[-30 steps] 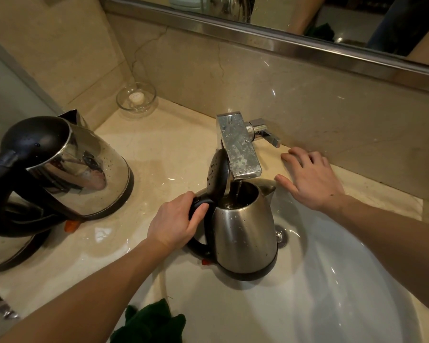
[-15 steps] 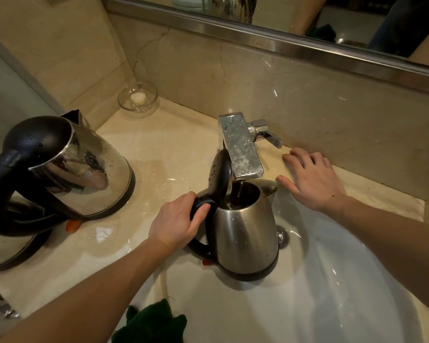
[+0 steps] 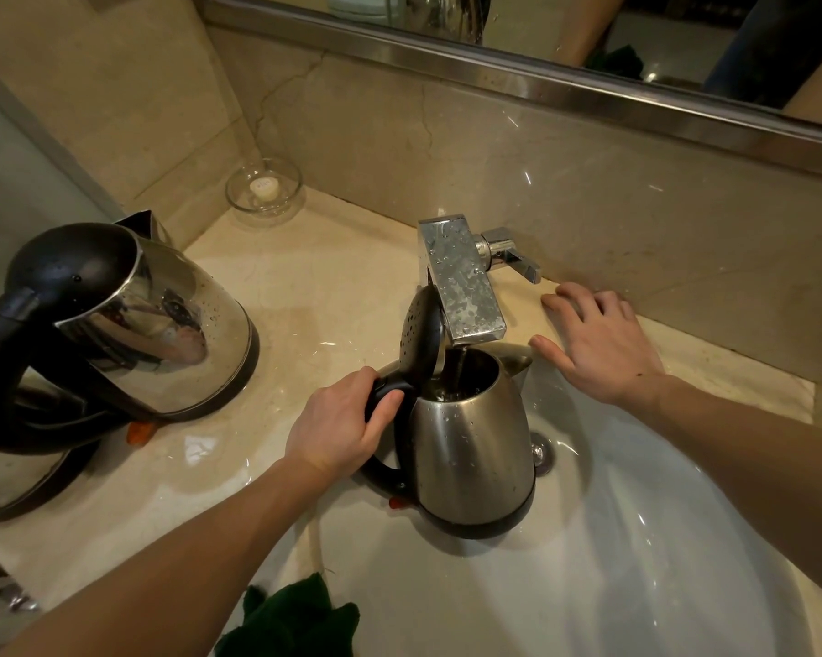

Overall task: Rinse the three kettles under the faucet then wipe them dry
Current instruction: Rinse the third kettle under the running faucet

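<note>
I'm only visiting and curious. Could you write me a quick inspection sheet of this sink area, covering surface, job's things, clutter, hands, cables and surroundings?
Surface: wet marble counter around a white sink basin.
Job's things: kettle, lid open, held upright over the basin under the faucet, water running in; second kettle on the counter at left, lid shut, beaded with drops; part of what may be a third kettle at the left edge; green cloth at the near edge.
Clutter: glass dish in the corner, something small and white in it.
Hands: left hand grips the kettle's handle; right hand rests flat on the counter beside the faucet.
Cables: nothing seen.
Surroundings: marble walls; mirror above.
</note>
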A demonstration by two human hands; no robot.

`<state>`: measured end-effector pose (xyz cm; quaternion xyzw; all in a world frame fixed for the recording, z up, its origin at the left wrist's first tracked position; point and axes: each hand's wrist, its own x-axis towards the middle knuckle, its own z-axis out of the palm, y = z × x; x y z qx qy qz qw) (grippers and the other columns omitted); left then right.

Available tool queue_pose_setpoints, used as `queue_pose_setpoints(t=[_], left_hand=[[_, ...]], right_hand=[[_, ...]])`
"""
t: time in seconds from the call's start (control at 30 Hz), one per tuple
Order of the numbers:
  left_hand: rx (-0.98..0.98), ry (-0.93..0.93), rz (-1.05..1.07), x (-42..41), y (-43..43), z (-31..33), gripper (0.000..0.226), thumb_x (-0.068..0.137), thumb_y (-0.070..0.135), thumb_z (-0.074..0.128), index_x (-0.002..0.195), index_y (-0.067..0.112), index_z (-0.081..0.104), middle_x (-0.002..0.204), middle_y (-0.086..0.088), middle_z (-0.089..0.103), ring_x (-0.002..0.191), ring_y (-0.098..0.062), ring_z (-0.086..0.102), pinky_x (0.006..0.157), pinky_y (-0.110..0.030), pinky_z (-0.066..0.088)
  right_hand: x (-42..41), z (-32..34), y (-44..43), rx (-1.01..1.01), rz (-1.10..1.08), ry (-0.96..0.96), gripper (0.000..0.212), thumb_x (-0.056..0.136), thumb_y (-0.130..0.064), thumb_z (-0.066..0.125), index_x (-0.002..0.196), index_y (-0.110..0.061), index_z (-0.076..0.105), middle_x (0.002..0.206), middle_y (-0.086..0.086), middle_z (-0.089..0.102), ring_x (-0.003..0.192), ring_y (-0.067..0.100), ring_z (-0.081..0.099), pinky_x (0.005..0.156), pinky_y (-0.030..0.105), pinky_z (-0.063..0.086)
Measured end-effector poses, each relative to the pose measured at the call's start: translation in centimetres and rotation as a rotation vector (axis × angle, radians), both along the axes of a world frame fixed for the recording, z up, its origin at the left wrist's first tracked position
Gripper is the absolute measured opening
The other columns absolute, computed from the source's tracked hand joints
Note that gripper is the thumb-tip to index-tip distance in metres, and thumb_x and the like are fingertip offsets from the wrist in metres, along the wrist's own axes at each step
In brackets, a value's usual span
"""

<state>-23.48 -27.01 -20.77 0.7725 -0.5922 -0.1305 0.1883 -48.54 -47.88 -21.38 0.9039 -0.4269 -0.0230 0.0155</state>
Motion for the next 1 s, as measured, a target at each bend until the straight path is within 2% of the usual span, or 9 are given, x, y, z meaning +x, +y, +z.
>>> queue_pose_setpoints(t=[0.23, 0.47, 0.83, 1.0], left_hand=[[-0.010, 0.010, 0.001, 0.02, 0.03, -0.06, 0.056, 0.092, 0.059, 0.022, 0.105, 0.015, 0.055, 0.082, 0.005, 0.055, 0.069, -0.014, 0.052, 0.058, -0.018, 0.032], [-0.009, 0.013, 0.000, 0.10, 0.00, -0.37, 0.053, 0.088, 0.058, 0.026, 0.104, 0.017, 0.055, 0.082, 0.005, 0.057, 0.069, -0.013, 0.054, 0.061, -0.023, 0.042], [-0.034, 0.009, -0.011, 0.19, 0.02, -0.45, 0.051, 0.089, 0.057, 0.027, 0.102, 0.017, 0.055, 0.080, 0.006, 0.056, 0.067, -0.012, 0.052, 0.059, -0.021, 0.037], [-0.031, 0.002, -0.011, 0.22, -0.02, -0.60, 0.050, 0.089, 0.057, 0.027, 0.102, 0.017, 0.055, 0.081, 0.006, 0.057, 0.068, -0.012, 0.053, 0.061, -0.024, 0.042]], right_hand=[[-0.05, -0.13, -0.08, 0.005, -0.007, -0.002, 0.066, 0.092, -0.067, 0.019, 0.136, -0.023, 0.042, 0.143, 0.006, 0.041, 0.112, 0.034, 0.043, 0.095, 0.045, 0.038], [0.07, -0.06, 0.00, 0.007, -0.007, 0.005, 0.068, 0.091, -0.067, 0.016, 0.137, -0.023, 0.041, 0.143, 0.005, 0.041, 0.114, 0.033, 0.043, 0.096, 0.045, 0.038], [0.04, 0.18, 0.07, 0.013, -0.003, 0.008, 0.071, 0.091, -0.068, 0.014, 0.139, -0.023, 0.040, 0.145, 0.005, 0.039, 0.116, 0.032, 0.041, 0.098, 0.045, 0.036], [0.01, 0.05, 0.02, 0.014, -0.002, 0.003, 0.069, 0.091, -0.068, 0.016, 0.137, -0.023, 0.041, 0.144, 0.005, 0.039, 0.115, 0.033, 0.042, 0.097, 0.046, 0.037]])
